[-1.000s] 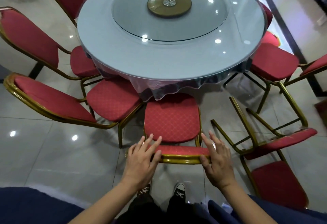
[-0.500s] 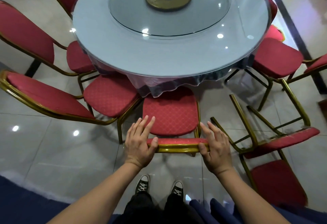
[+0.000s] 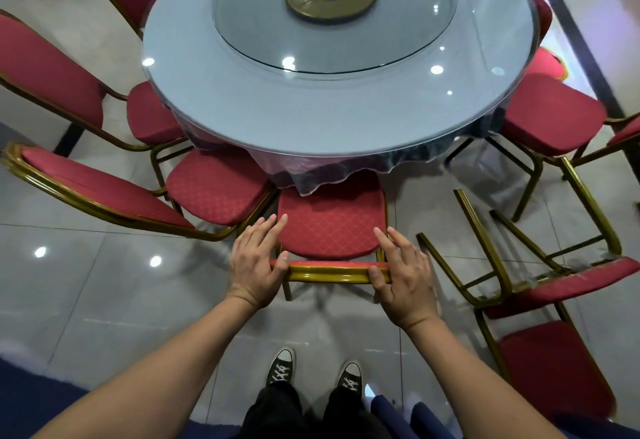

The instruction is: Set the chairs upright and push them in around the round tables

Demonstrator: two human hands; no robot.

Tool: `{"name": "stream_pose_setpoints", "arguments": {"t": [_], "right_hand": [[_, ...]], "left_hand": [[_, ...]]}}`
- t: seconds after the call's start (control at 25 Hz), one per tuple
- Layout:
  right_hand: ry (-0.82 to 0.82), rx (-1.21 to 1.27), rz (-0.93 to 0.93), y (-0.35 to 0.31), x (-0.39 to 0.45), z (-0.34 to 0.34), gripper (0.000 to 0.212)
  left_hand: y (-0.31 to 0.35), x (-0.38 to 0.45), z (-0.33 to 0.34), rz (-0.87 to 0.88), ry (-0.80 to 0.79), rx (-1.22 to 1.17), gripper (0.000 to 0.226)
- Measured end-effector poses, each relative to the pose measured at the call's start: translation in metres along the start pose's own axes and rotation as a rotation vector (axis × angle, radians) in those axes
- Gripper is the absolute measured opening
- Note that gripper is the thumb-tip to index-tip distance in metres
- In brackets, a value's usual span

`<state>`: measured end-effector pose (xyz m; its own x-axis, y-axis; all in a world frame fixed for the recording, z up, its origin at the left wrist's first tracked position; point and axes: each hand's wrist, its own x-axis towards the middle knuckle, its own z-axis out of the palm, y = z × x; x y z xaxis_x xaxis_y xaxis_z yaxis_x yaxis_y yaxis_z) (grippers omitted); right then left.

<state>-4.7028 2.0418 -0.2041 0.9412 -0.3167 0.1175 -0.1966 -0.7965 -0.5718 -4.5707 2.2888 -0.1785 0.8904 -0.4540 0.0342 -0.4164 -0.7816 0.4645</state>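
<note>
A red padded chair with a gold frame (image 3: 330,227) stands upright in front of me, its seat partly under the round table (image 3: 263,116). My left hand (image 3: 254,262) rests on the left end of its backrest top, thumb hooked under the rail, fingers stretched forward. My right hand (image 3: 403,272) holds the right end the same way. To the right a tipped-over chair (image 3: 540,286) lies on the floor with its legs pointing up toward the table.
Two upright chairs (image 3: 214,189) (image 3: 149,116) stand tucked at the table's left, and another chair (image 3: 550,112) stands at the right. A glass turntable (image 3: 332,22) sits on the table. The floor is glossy tile; dark blue carpet (image 3: 41,400) lies behind me.
The chair has slid forward, its seat going further under the table edge. Both hands moved forward with the backrest, and I stepped closer to the table.
</note>
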Motion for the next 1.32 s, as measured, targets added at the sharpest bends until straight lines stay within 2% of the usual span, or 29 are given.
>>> {"name": "stream_pose_setpoints", "arguments": {"t": [0.12, 0.32, 0.56, 0.8, 1.0, 1.32], "right_hand": [[-0.005, -0.002, -0.025, 0.002, 0.001, 0.001, 0.077], [-0.116, -0.011, -0.030, 0.001, -0.008, -0.011, 0.070], [-0.233, -0.053, 0.009, -0.003, -0.009, -0.024, 0.070], [-0.125, -0.016, 0.018, -0.012, 0.003, -0.053, 0.068], [-0.051, -0.017, 0.041, -0.003, 0.004, -0.085, 0.066], [0.085, -0.067, 0.264, 0.037, 0.004, -0.138, 0.066]], "left_hand": [[-0.003, 0.001, 0.002, 0.001, 0.004, 0.003, 0.069], [-0.004, -0.007, -0.001, 0.003, -0.138, 0.064, 0.069], [0.011, -0.013, -0.012, -0.098, -0.182, 0.016, 0.069], [0.068, -0.006, -0.037, -0.055, -0.164, -0.043, 0.071], [0.122, -0.005, -0.043, 0.030, -0.192, 0.004, 0.063], [0.192, 0.061, -0.015, 0.304, -0.314, 0.008, 0.064]]}}
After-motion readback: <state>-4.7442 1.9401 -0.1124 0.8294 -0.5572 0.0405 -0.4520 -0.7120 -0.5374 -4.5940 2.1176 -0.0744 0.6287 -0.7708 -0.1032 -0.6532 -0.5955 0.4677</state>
